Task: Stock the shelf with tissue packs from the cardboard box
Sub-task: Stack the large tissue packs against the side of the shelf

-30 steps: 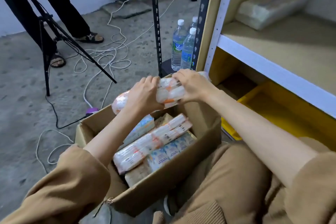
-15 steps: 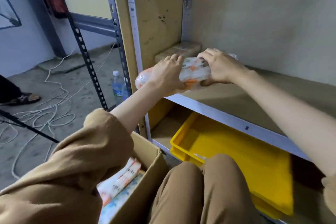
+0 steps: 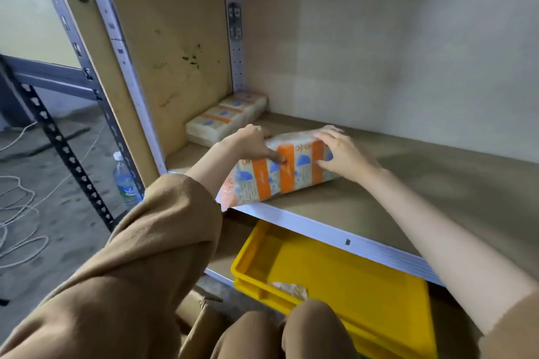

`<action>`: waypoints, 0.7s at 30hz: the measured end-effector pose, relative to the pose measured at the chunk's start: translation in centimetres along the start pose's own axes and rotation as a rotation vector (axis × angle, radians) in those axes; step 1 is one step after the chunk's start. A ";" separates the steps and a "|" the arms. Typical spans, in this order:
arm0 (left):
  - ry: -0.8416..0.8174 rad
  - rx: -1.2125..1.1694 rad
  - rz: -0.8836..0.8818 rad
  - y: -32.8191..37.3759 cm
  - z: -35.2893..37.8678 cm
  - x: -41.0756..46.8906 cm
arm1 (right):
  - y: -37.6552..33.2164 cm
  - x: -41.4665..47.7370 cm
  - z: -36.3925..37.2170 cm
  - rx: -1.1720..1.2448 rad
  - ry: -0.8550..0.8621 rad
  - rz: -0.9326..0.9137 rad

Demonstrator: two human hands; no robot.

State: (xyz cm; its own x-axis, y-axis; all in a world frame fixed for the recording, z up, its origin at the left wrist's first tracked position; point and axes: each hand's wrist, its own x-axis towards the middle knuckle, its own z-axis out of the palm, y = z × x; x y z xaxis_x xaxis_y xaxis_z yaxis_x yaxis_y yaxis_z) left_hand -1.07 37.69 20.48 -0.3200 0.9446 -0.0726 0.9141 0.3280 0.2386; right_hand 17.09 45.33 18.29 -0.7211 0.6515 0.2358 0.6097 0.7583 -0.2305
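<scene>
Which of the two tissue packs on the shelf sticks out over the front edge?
The orange-banded pack under both hands: its left end overhangs the shelf's white front rail. The other pack lies untouched, deep in the back left corner.

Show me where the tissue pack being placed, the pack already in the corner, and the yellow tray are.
Held tissue pack (image 3: 287, 173), head view: orange band on its front face.
Corner tissue pack (image 3: 221, 122), head view: its top face.
Yellow tray (image 3: 344, 268), head view: bare floor of the tray.
</scene>
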 end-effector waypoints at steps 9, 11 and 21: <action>0.223 -0.016 -0.159 -2.7 1.3 0.9 | 0.4 -1.7 6.3 0.058 -0.211 0.139; 0.254 0.036 -0.121 -2.5 2.0 0.1 | -0.3 -1.5 7.7 0.076 -0.280 0.193; 0.155 0.250 0.034 -4.2 6.4 -1.3 | -2.3 1.0 10.2 0.040 -0.344 0.236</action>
State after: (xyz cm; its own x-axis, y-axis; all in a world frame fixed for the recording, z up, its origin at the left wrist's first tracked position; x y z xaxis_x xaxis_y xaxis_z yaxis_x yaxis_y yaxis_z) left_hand -2.94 35.16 13.33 -0.3046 0.9487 0.0848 0.9519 0.3064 -0.0089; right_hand 11.65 44.00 9.39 -0.6348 0.7568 -0.1558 0.7633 0.5830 -0.2784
